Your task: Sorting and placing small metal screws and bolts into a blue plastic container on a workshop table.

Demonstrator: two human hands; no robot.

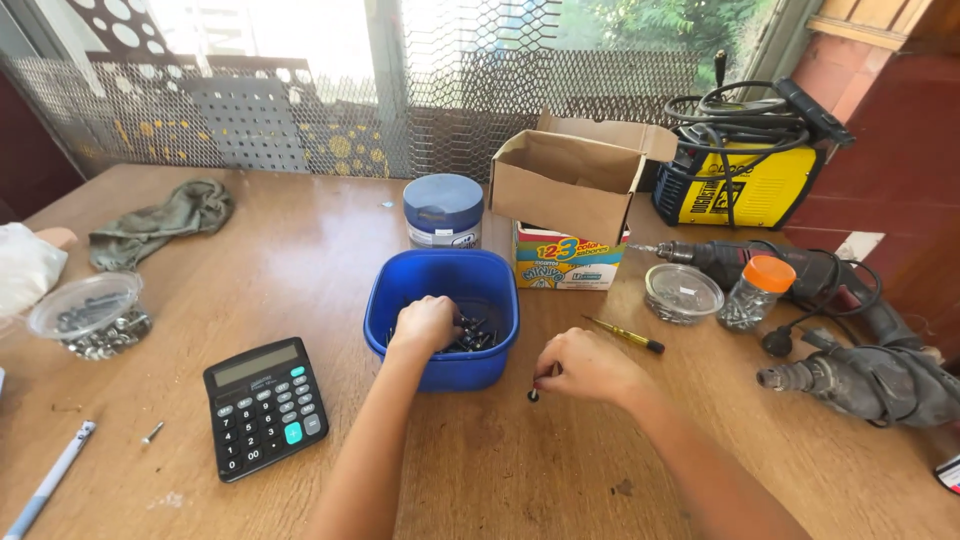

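Left hand [424,325] inside blue tub [442,285], fingers down among dark screws [475,333]. Right hand [588,366] at tub's 4 o'clock, pinching small black screw [533,395] on wooden table [300,260]. Yellow-handled screwdriver [625,335] just at right hand's 1 o'clock. Calculator [266,405] at tub's 8 o'clock. Cardboard box [572,200] at tub's 1 o'clock; power drills [850,350] at 3 o'clock.

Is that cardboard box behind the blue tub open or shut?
Open: the cardboard box has its top flaps folded outward, showing its inside.
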